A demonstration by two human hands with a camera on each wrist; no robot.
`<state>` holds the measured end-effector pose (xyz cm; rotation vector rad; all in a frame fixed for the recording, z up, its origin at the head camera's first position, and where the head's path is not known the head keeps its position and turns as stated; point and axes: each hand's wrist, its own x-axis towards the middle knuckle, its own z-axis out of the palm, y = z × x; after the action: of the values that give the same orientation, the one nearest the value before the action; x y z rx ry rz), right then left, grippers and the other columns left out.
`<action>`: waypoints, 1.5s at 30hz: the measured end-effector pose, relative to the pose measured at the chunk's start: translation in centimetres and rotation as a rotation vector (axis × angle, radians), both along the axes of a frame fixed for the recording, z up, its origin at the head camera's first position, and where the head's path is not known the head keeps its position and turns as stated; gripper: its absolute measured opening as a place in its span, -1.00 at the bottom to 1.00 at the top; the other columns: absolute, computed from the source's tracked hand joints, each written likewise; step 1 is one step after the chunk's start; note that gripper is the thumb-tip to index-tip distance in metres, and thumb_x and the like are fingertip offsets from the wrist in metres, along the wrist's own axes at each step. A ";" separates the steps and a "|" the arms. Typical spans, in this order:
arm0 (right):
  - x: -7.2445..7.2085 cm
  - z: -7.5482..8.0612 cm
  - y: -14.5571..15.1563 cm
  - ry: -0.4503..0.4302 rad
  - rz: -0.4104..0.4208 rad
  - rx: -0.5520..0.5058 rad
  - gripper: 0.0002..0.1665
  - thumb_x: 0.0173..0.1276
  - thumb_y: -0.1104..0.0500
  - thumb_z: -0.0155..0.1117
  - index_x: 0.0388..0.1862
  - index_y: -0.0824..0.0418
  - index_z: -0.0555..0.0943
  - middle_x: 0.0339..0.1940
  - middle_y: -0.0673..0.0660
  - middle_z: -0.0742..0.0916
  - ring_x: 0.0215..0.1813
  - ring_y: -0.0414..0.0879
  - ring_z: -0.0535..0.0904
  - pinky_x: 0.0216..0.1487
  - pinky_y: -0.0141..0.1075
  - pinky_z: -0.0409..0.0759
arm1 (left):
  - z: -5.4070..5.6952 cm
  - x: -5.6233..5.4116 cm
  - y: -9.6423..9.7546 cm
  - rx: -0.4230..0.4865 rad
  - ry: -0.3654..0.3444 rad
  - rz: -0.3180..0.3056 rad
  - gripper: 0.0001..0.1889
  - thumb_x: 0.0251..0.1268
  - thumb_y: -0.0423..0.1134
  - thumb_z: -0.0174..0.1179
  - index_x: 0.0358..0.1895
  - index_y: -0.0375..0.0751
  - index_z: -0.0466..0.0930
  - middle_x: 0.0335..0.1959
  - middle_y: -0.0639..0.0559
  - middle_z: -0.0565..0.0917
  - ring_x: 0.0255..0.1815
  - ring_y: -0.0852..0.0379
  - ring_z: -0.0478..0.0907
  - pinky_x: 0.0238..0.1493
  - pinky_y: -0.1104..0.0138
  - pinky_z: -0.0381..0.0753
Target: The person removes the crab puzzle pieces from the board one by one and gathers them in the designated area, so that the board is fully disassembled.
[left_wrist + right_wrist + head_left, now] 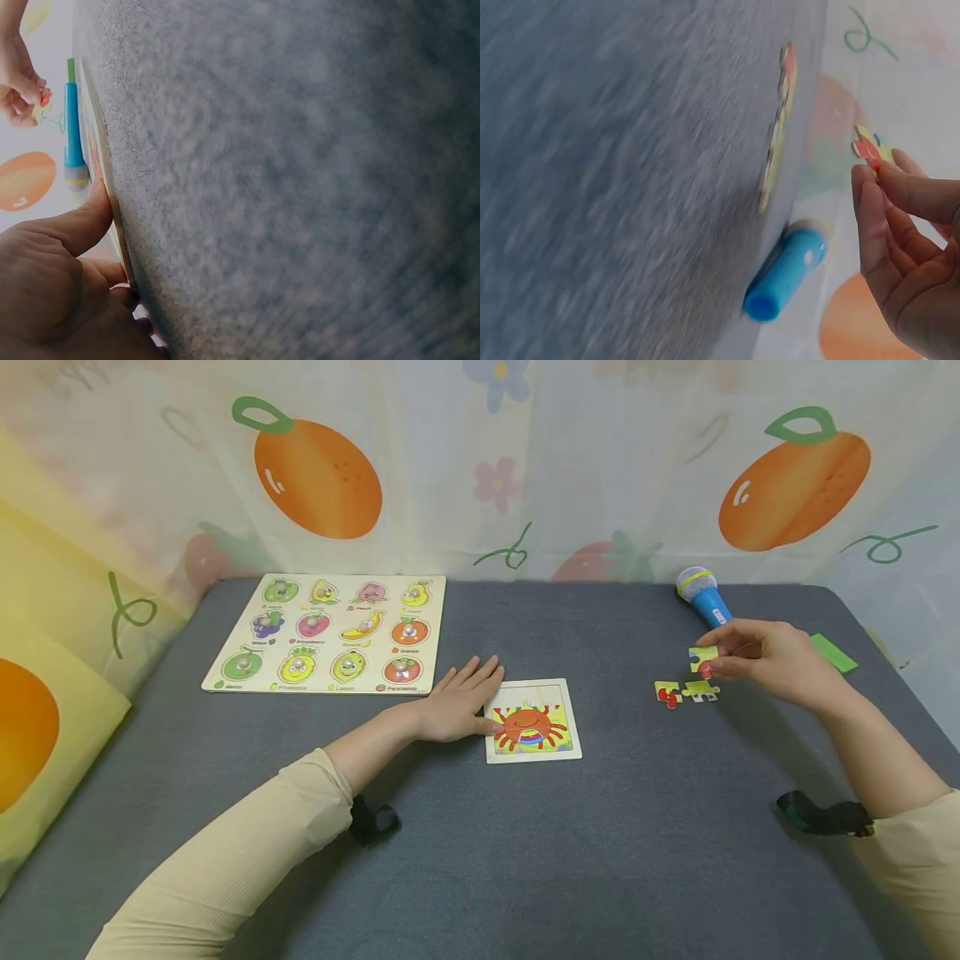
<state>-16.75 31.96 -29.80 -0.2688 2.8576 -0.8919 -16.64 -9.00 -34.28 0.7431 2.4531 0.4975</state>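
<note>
A small wooden puzzle board (531, 757) with a red crab picture lies at the middle of the table. My left hand (459, 703) rests flat at its left edge, fingers spread and thumb on the board. My right hand (780, 658) pinches a yellow and red jigsaw piece (703, 657) between thumb and fingertips, raised off the table. Below it lie two more pieces side by side, a red and yellow piece (667, 693) and a yellow and white piece (701, 691). In the right wrist view, the pinched jigsaw piece (869, 148) is held clear of the surface.
A fruit peg puzzle (324, 635) lies at the back left. Behind my right hand is a blue toy microphone (705, 596), with a green flat block (833, 653) to its right. A fruit-printed curtain (585, 460) hangs along the table's back edge.
</note>
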 end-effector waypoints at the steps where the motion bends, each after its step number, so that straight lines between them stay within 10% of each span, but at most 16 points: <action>1: 0.1 -0.1 0.4 -0.003 -0.002 -0.012 -0.68 0.39 0.13 0.30 0.11 0.11 0.65 -0.36 0.00 0.66 -0.29 -0.41 0.68 -0.26 -0.42 0.62 | 0.0 0.0 0.0 -0.001 0.001 -0.001 -0.11 0.47 0.08 0.02 0.61 -0.18 -0.29 0.66 -0.06 -0.38 0.67 -0.08 -0.55 0.63 -0.07 -0.48; 21: -0.1 -2.0 6.2 -0.342 -0.121 -0.170 -0.40 0.44 0.11 0.25 0.25 0.52 0.43 -0.34 -0.32 0.76 -0.29 -0.38 0.70 -0.19 -0.44 0.69 | -0.1 -0.1 0.0 0.005 0.007 0.000 -0.12 0.47 0.06 0.04 0.61 -0.18 -0.27 0.67 -0.05 -0.36 0.67 -0.08 -0.54 0.63 -0.07 -0.46; 27: -0.7 -2.1 7.1 -0.535 -0.150 -0.260 -0.83 0.49 0.20 0.15 -0.05 0.03 0.65 -0.32 -0.28 0.74 -0.25 -0.40 0.69 -0.13 -0.44 0.70 | -0.2 -0.1 0.1 0.010 -0.005 0.009 -0.11 0.46 0.07 0.04 0.62 -0.14 -0.29 0.67 0.00 -0.37 0.67 -0.03 -0.56 0.64 -0.04 -0.49; 31: -0.8 -2.5 7.4 -0.627 -0.188 -0.332 -0.63 0.53 0.24 0.08 -0.33 -0.23 0.65 -0.32 -0.24 0.76 -0.25 -0.39 0.70 -0.13 -0.46 0.70 | -0.1 -0.1 0.1 0.004 -0.003 0.003 -0.11 0.46 0.08 0.04 0.61 -0.14 -0.29 0.67 0.00 -0.37 0.67 -0.04 -0.56 0.64 -0.05 -0.48; 45: -1.1 -2.8 6.9 -0.641 -0.215 -0.312 -0.73 0.53 0.10 0.11 -0.35 -0.14 0.69 -0.39 -0.21 0.78 -0.32 -0.40 0.68 -0.17 -0.48 0.69 | 0.2 0.1 0.0 -0.001 -0.002 -0.002 -0.11 0.47 0.08 0.03 0.61 -0.18 -0.28 0.67 -0.04 -0.37 0.67 -0.07 -0.55 0.63 -0.06 -0.46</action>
<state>-17.87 38.83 -32.65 0.2606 2.1768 -1.2002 -16.53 -9.03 -34.07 0.7449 2.4505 0.4959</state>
